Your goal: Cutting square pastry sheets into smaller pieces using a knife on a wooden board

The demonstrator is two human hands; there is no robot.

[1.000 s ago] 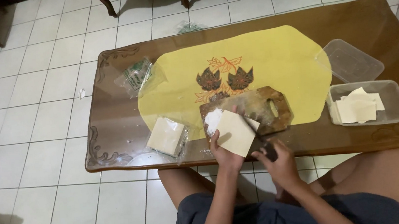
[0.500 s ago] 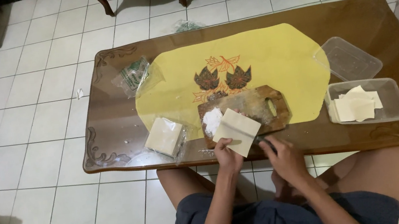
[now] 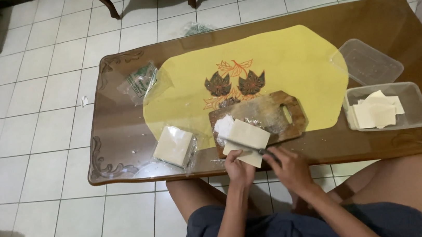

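Compared with the frame a second earlier, both hands had dropped toward the near table edge, and the stack of pale square wrappers (image 3: 245,140) had tipped from upright to lying across the near end of the wooden cutting board (image 3: 268,117), overhanging it toward the person. The left hand (image 3: 239,168) pinched the stack's near edge from below; the right hand (image 3: 288,167) was clenched around a thin dark-handled blade (image 3: 254,148) laid across the stack. A slip appeared possible, since the left fingers sat just beside the blade and the overhanging sheets lacked support beneath; the loose sheets could also slide off the flour-dusted board. Left of the board, a further block of wrappers in clear film (image 3: 173,146) rested on the yellow cloth (image 3: 288,58). At the right, a clear rectangular tub (image 3: 416,118) held several loose cut sheets (image 3: 375,112), lying flat and overlapping; behind it, a matching clear lid or tub (image 3: 372,62) lay with nothing visible inside. A crumpled plastic bag (image 3: 138,81) sat at the far left of the glass-topped table (image 3: 119,144).
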